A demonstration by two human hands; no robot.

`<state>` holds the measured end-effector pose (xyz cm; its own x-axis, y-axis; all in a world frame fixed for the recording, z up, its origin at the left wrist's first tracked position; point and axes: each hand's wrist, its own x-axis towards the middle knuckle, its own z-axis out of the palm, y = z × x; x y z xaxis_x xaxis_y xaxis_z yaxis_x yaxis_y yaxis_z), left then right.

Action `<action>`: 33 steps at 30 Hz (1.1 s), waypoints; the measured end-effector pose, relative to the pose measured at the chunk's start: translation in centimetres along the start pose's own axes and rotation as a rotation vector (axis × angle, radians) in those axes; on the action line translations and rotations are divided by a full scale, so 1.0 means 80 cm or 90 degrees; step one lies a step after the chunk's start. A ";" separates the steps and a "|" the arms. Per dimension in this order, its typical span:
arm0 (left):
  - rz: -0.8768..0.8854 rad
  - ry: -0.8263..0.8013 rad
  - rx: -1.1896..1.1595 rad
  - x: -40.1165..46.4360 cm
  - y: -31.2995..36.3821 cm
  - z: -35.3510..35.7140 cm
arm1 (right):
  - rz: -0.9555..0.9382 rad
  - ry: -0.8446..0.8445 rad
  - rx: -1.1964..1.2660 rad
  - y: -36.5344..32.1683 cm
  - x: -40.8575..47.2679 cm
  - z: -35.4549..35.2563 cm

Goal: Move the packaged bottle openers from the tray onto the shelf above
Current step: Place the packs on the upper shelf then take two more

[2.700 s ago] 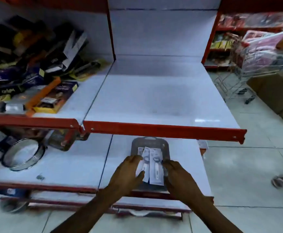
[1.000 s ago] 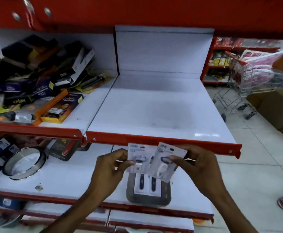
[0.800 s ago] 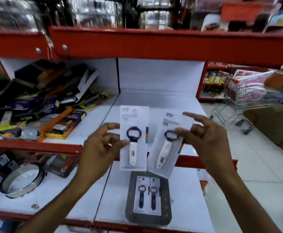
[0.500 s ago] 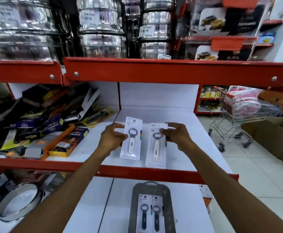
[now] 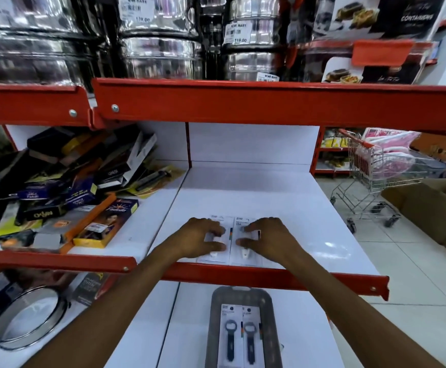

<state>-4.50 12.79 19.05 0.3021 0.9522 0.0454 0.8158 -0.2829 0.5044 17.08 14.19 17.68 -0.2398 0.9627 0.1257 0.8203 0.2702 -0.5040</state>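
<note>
At the far left, a heap of dark and yellow boxed goods [image 5: 65,197] fills the left bay of the middle shelf, and a round steel ring [image 5: 28,318] lies on the lower shelf under it.

The left hand [image 5: 199,239] reaches forward from a long, almost straight arm. It lies palm down with the fingers spread, pressing flat on the left white packaged opener [image 5: 216,254], not pinching it. Just beside it, the right hand [image 5: 265,239] is in the same pose, palm down, fingers spread, pressing on the right white packaged opener [image 5: 245,254]. The two cards lie side by side, touching or nearly touching, near the front edge of the white shelf [image 5: 283,203]. Only the card tops and the white handle ends show past the fingers.

The red front lip [image 5: 269,277] of this shelf runs just below the cards. Behind the hands and to their right the shelf is bare white up to the back panel. Above, the red edge of the next shelf carries steel containers [image 5: 161,57].

Lower, in the middle, the grey tray [image 5: 216,328] stands on the bottom shelf. In it lie two more packaged bottle openers [image 5: 241,338], side by side on white cards, with dark handles and ring heads.

At the far right stand a shopping cart [image 5: 373,171] and cardboard boxes [image 5: 429,213] on the tiled floor.
</note>
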 end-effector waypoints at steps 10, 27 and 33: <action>0.014 0.004 0.031 -0.012 0.000 0.009 | -0.012 -0.032 -0.052 0.000 -0.014 0.003; 0.164 0.194 -0.003 -0.170 0.024 0.117 | -0.046 0.110 0.070 0.016 -0.200 0.042; -0.023 -0.112 0.029 -0.142 -0.031 0.224 | 0.125 -0.163 0.035 0.087 -0.187 0.153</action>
<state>-1.09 0.59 1.82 0.3510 0.9279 -0.1255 0.8478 -0.2580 0.4633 20.04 1.43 1.83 -0.2076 0.9588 -0.1941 0.8365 0.0711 -0.5434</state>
